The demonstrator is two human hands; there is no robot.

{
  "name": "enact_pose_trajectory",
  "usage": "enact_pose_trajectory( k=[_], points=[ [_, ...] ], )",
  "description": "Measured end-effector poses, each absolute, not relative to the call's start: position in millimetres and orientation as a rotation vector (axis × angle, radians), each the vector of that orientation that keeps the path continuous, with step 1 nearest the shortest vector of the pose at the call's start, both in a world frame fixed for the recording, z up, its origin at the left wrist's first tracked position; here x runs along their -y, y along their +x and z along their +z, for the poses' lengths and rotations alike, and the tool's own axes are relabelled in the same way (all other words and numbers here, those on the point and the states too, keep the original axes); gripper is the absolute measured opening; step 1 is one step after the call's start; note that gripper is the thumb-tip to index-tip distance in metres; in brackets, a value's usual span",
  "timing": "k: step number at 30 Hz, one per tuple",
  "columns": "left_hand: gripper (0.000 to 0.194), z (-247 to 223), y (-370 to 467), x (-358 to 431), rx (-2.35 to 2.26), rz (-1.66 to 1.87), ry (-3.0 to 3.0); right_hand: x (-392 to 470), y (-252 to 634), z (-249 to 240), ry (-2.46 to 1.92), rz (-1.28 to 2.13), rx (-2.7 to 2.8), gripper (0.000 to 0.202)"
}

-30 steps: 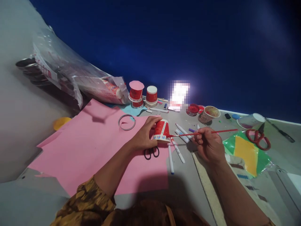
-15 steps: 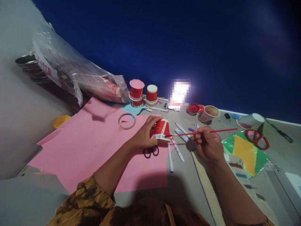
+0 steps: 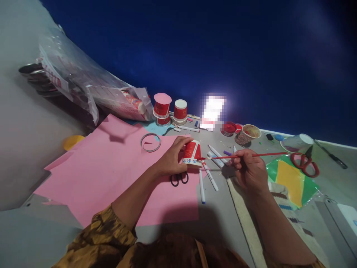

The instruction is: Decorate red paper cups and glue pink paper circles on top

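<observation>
My left hand (image 3: 174, 156) is wrapped round a red-and-white paper cup (image 3: 193, 152), its thumb near the rim and its fingers over the base. Blue marks show on the white band by the rim. In my right hand (image 3: 248, 169) is a thin red paintbrush (image 3: 267, 154), pinched along its handle and pointing left. The brush's red tip is at the cup's right side, close to the rim. Below the cup, the black handles of a pair of scissors (image 3: 179, 179) lie on the pink paper (image 3: 117, 178). Several markers (image 3: 210, 176) are scattered between my hands.
Red cups (image 3: 161, 106) stand at the back. An open red paint pot (image 3: 229, 128) and a stained paper cup (image 3: 247, 134) sit behind my right hand. Red-handled scissors (image 3: 305, 164) lie on the right. A roll of tape (image 3: 150, 142) rests on the pink paper.
My right hand has shifted slightly to the right with the paintbrush, and its tip has moved a little rightward on the cup. My left hand keeps its hold.
</observation>
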State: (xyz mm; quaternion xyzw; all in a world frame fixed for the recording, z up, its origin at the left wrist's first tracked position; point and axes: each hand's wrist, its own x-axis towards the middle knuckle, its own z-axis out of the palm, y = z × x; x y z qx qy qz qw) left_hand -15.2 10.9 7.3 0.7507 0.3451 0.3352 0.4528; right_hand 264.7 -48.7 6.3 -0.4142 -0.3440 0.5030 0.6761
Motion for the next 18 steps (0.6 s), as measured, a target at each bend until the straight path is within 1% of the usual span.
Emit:
enact_pose_trajectory(
  k=[7,18],
  points=[
    [0.085,7.9,-15.2,-9.7,-0.864,0.858,1.842,50.1,265.1,4.2,-0.946,1.142,0.814,0.032],
    [0.084,13.5,-13.5,-8.8,-0.908,0.787,1.852,50.4,265.6,7.1,-0.946,1.11,0.77,0.033]
  ],
)
